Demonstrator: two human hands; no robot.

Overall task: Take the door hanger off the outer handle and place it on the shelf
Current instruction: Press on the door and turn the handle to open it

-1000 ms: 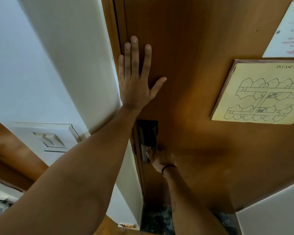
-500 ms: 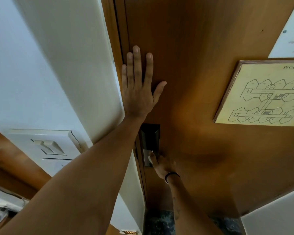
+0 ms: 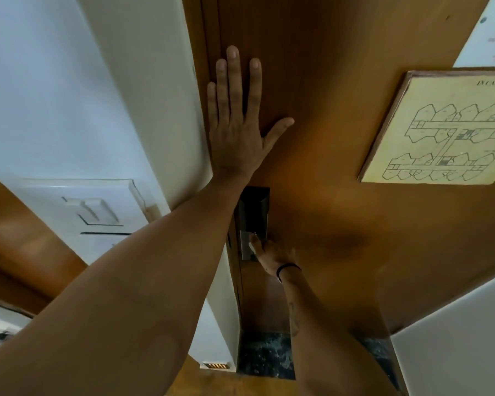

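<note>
The brown wooden door (image 3: 340, 138) stands shut in front of me, seen from inside. My left hand (image 3: 237, 130) lies flat against it beside the frame, fingers straight and apart, holding nothing. Lower down, my right hand (image 3: 272, 252) is closed around the inner door handle at the dark lock plate (image 3: 255, 215); the handle itself is hidden under the fingers. A black band circles that wrist. No door hanger and no shelf are in view.
A white wall corner (image 3: 143, 95) with a light switch panel (image 3: 92, 212) stands to the left of the frame. A framed floor plan (image 3: 446, 132) and a white notice (image 3: 492, 32) hang on the door at right. Dark marble floor (image 3: 266, 355) shows below.
My left hand has slid slightly down the door face, still flat. My right hand has stayed on the handle. The view has shifted a little.
</note>
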